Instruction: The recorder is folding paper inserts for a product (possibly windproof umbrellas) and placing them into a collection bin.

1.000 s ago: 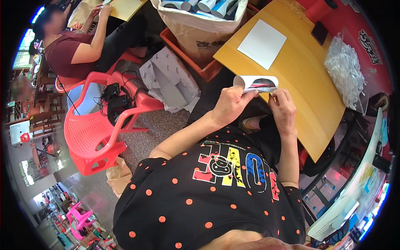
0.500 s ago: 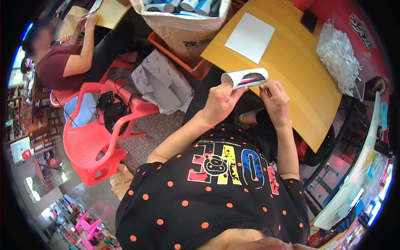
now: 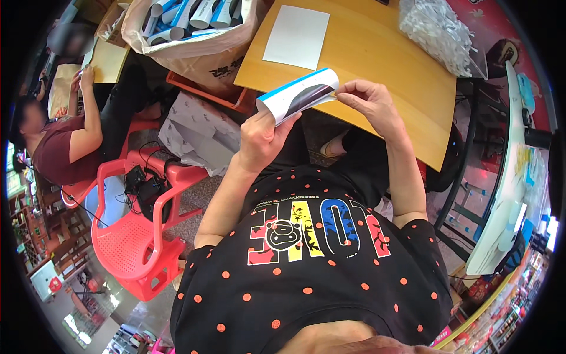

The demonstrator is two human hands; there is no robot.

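A printed paper tube (image 3: 299, 97), white with a blue stripe and a dark picture, lies slantwise between my hands near the table's front edge. Its left end is gripped by my left hand (image 3: 260, 134), thumb underneath on the near side. At the other end, the fingertips of my right hand (image 3: 372, 106) pinch its edge, where a loose flap of paper shows below the roll. Beyond the tube, a blank white sheet (image 3: 296, 37) rests flat on the yellow wooden table (image 3: 365, 53).
A big sack (image 3: 194, 56) full of similar tubes stands in an orange crate (image 3: 242, 101) at the far left. A bag of white strips (image 3: 437, 35) sits at the back right. Left are a red plastic chair (image 3: 127, 242) with black cables and a seated person (image 3: 71, 138).
My view has shifted, with the table now further left and up. The tube has turned, bringing its blue stripe and more of its length into view; my right hand has moved to its right end.
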